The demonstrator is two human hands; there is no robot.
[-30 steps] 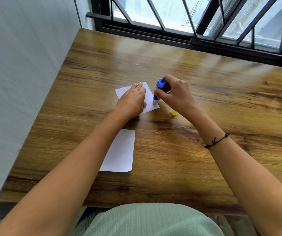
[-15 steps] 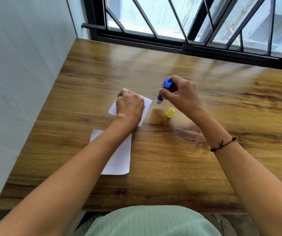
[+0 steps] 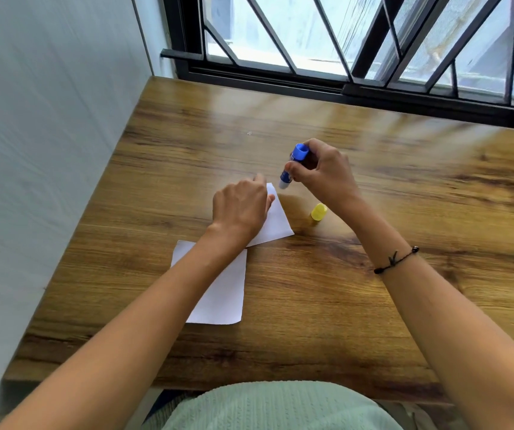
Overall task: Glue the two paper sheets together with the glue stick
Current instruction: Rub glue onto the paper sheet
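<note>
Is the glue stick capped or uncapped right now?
Uncapped: the glue stick, held by the right hand, shows a bare whitish tip, and the yellow cap lies on the table.

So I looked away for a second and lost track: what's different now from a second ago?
The left hand has turned the far sheet under it on the table. The glue stick, which touched that sheet, now sits tilted just past its corner in the right hand. Unchanged: that grip, the near sheet, the yellow cap.
</note>
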